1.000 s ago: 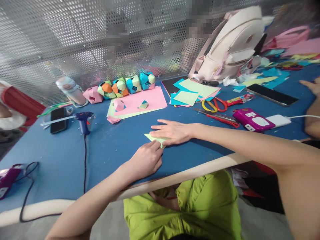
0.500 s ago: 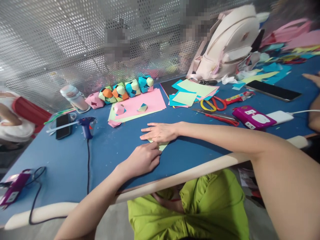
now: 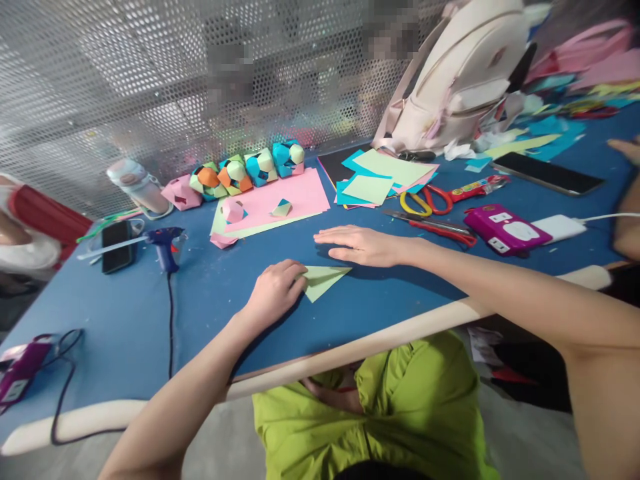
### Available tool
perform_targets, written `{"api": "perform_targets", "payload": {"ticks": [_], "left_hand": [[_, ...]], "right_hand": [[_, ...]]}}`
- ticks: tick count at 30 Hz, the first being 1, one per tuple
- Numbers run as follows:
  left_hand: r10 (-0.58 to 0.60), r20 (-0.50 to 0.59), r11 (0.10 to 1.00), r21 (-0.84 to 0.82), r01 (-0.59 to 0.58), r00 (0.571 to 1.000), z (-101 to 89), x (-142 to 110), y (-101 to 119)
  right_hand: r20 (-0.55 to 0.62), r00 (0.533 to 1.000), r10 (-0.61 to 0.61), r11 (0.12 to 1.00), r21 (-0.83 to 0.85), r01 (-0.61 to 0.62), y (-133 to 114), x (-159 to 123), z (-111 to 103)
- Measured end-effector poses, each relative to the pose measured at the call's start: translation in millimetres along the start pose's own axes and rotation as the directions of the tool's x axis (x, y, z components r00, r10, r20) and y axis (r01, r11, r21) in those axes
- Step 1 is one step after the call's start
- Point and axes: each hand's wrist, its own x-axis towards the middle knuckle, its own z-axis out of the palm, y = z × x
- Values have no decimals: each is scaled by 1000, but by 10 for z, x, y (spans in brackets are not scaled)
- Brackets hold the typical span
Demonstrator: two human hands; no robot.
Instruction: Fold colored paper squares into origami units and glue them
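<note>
A pale green sheet of paper point(image 3: 320, 283), folded to a triangle, lies on the blue table before me. My left hand point(image 3: 280, 285) has its fingers curled over the paper's left end, with the fingertips partly hidden. Beyond the triangle's right tip is my right hand point(image 3: 363, 245), fingers stretched out and nothing in them; it is apart from the paper. Behind them, a small folded paper piece point(image 3: 281, 208) and a pink paper piece point(image 3: 234, 212) rest on the pink sheets point(image 3: 300, 187).
A blue glue gun point(image 3: 167, 250) with a black cord stands to the left. Scissors point(image 3: 440, 230), a purple power strip point(image 3: 505, 230) and a phone point(image 3: 547, 173) lie right. Folded paper balls point(image 3: 234, 175) line the back near a cream backpack point(image 3: 463, 80). Someone's arm point(image 3: 627, 220) is at the right edge.
My right hand has come off the paper and moved right, baring the folded triangle. My left hand has shifted slightly left and away from me, still at the paper's left end.
</note>
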Motion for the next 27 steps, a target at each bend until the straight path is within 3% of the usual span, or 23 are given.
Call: {"api": "perform_targets", "payload": {"ticks": [2,5,7,11,16,18,22,24,27], "left_hand": [[-138,-134,990,-46,133,981,-21,22,-12],[-329,-260,942,-153,297,908,-75,44,-6],[-387,-277,918,-209,338,879,-100,48,9],[-379,-307,920,-228,319,873,-92,32,47],[-383,-343,916,-260,305,858,-64,16,80],[-476,-282,842,-421,338,833,-72,29,82],[-631,-53,505,-786,358,774,-100,82,69],[-645,23,380,-858,346,764,-109,105,59],[-633,77,301,-892,337,771,-109,117,35]], "right_hand": [[-142,985,97,990,113,-82,-51,-21,40],[-324,895,306,903,398,-164,-154,16,112],[-319,854,411,804,569,-175,-247,73,163],[-200,834,514,641,736,-219,-461,213,259],[-190,844,501,619,761,-195,-570,338,352],[-207,848,487,662,722,-204,-523,357,368],[-171,852,494,698,663,-271,-359,361,363],[-138,862,487,672,689,-270,-301,354,352],[-84,874,479,622,735,-270,-283,336,339]]}}
